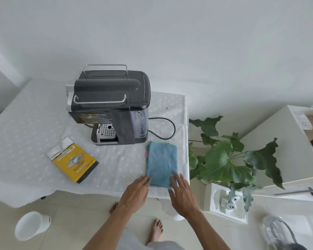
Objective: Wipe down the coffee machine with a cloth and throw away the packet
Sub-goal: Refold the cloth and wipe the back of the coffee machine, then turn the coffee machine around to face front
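site: home | coffee machine (108, 105) on cloth-covered table (25, 132), 11 o'clock | leafy houseplant (228, 159), 2 o'clock | white bin (32, 225) on tiled floor (76, 210), 9 o'clock | bare foot (156, 230) on the tiles

A dark grey glossy plastic coffee machine (108, 103) with shiny metal rails, a nubby blue folded cloth (161, 163), a yellow foil-topped glossy packet (72, 160), a white eyelet fabric tablecloth (25, 134)

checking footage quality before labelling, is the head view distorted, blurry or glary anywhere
Head view: strong wide-angle bending, the table bows at its edges; light is soft and even, faint shadows by the coffee machine and cloth; left hand and right hand look slightly soft; no harsh glare.
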The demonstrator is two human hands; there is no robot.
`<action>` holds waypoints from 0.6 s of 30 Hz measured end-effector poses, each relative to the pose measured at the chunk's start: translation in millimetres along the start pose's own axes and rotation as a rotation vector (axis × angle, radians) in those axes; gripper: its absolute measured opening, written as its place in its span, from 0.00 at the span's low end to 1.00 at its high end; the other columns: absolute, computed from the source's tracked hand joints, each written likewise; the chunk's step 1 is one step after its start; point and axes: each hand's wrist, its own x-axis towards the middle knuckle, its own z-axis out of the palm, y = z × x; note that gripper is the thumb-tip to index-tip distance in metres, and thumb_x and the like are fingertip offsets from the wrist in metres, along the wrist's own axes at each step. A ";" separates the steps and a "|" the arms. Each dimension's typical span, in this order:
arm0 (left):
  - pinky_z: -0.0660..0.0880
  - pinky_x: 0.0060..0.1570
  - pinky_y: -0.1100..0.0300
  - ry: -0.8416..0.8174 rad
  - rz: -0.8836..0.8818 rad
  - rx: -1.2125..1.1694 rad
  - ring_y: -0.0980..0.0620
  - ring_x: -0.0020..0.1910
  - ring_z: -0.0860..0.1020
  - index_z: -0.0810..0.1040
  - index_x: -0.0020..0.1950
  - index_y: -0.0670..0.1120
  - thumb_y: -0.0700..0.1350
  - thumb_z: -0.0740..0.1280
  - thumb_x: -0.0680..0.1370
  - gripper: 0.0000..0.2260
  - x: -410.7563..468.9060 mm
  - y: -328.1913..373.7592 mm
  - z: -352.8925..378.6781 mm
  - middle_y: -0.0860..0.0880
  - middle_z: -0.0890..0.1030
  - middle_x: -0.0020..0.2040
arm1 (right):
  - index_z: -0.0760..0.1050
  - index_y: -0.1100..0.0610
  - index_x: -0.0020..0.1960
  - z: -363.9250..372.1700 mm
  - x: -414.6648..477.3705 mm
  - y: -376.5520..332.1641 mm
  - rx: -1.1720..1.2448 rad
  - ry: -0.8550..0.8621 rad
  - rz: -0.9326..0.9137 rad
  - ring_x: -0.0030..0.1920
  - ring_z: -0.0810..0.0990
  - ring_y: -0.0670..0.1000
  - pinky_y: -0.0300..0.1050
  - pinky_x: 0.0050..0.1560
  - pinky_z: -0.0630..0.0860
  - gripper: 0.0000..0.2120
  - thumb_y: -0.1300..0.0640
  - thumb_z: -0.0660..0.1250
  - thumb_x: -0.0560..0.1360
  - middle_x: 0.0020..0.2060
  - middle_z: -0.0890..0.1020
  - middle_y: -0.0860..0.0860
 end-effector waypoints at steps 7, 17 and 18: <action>0.63 0.73 0.51 0.103 0.176 0.125 0.44 0.74 0.68 0.68 0.74 0.43 0.51 0.55 0.82 0.23 26.4 -8.1 -52.0 0.43 0.69 0.75 | 0.51 0.55 0.82 -49.1 24.1 -0.7 0.112 0.023 0.095 0.82 0.45 0.56 0.49 0.78 0.36 0.42 0.33 0.28 0.76 0.82 0.52 0.54; 0.50 0.78 0.46 0.425 0.251 0.401 0.43 0.80 0.47 0.48 0.81 0.47 0.60 0.48 0.83 0.31 113.6 9.5 -262.7 0.40 0.46 0.81 | 0.46 0.50 0.83 -242.3 122.0 -26.2 0.055 0.347 0.196 0.81 0.41 0.61 0.61 0.79 0.42 0.29 0.42 0.43 0.85 0.82 0.49 0.55; 0.49 0.78 0.46 0.435 0.236 0.410 0.42 0.80 0.46 0.46 0.81 0.48 0.61 0.47 0.82 0.31 118.6 6.0 -276.7 0.40 0.45 0.81 | 0.46 0.50 0.83 -254.5 126.6 -33.0 0.058 0.365 0.200 0.81 0.41 0.61 0.61 0.79 0.41 0.29 0.41 0.43 0.84 0.82 0.49 0.55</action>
